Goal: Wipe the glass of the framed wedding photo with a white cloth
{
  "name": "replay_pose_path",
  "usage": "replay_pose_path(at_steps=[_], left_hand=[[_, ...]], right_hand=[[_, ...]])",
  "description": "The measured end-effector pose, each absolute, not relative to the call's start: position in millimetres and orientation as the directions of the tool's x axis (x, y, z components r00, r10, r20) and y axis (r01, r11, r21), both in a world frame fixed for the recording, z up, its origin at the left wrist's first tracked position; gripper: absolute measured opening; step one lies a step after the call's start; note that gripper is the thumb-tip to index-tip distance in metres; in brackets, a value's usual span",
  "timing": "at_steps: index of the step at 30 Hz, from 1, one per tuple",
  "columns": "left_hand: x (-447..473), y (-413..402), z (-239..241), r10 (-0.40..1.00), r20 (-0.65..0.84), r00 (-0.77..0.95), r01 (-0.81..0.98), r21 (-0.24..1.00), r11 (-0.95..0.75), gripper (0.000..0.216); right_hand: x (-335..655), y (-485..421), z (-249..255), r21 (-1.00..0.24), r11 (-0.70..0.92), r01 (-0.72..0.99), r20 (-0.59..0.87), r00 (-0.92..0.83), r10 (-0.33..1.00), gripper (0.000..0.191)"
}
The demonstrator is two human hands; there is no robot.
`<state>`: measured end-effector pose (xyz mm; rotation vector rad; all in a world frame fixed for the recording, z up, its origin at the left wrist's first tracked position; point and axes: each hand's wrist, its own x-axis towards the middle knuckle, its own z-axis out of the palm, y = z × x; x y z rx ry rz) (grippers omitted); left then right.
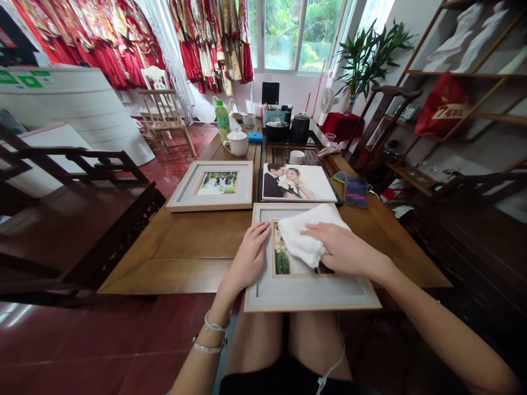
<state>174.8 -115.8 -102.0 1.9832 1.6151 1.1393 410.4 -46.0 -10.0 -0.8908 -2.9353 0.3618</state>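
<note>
A large framed photo [308,291] with a pale mat lies at the near edge of the wooden table [197,241], overhanging toward my lap. My left hand [249,255] rests flat on the frame's left side, fingers stretched out. My right hand [346,249] presses a folded white cloth [302,236] onto the glass over the picture. Beyond it lie a second framed photo [214,186] on the left and an unframed wedding print [298,182] on the right.
A phone [356,191] lies right of the print. Farther back stand a white teapot [237,144], a green bottle [222,120], a cup [296,157] and dark kettles [288,130]. Dark wooden chairs [94,186] flank the table; shelves [465,109] stand at right.
</note>
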Motion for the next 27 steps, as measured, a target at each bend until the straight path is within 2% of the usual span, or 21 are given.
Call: replay_pose_path(at_steps=[3,5,9,13,15,20,27], left_hand=[[174.4,-115.9,-102.1,0.927,0.372,0.04,0.661,0.686,-0.304,0.049],[174.3,-116.1,-101.0,0.923,0.38,0.054,0.665,0.677,-0.317,0.051],[175.7,-116.7,-94.7,0.918,0.386,0.088,0.664,0.665,-0.343,0.054],[176.7,-117.3,-91.2,0.922,0.378,0.091,0.666,0.665,-0.338,0.053],[175.8,-117.2,-93.0,0.923,0.374,0.085,0.67,0.664,-0.331,0.053],[172.3,-114.9,-101.3,0.929,0.367,0.055,0.657,0.687,-0.31,0.053],[173.0,-114.2,-104.6,0.926,0.375,0.036,0.643,0.701,-0.309,0.05]], right_hand=[[383.7,-33.3,-17.9,-0.172,0.808,0.564,0.15,-0.796,0.587,0.051],[363.8,-29.3,-21.5,-0.159,0.829,0.537,0.206,-0.803,0.559,0.048],[333.4,-20.8,-26.8,-0.162,0.899,0.407,0.205,-0.877,0.434,0.046],[325.2,-4.2,-28.1,-0.163,0.932,0.324,0.188,-0.917,0.351,0.057],[327.5,1.7,-25.6,-0.152,0.938,0.312,0.161,-0.929,0.335,0.056],[346.0,-1.2,-17.3,-0.069,0.905,0.42,0.089,-0.901,0.425,0.045],[413.7,-0.9,-17.9,0.036,0.777,0.628,0.042,-0.778,0.627,0.052]])
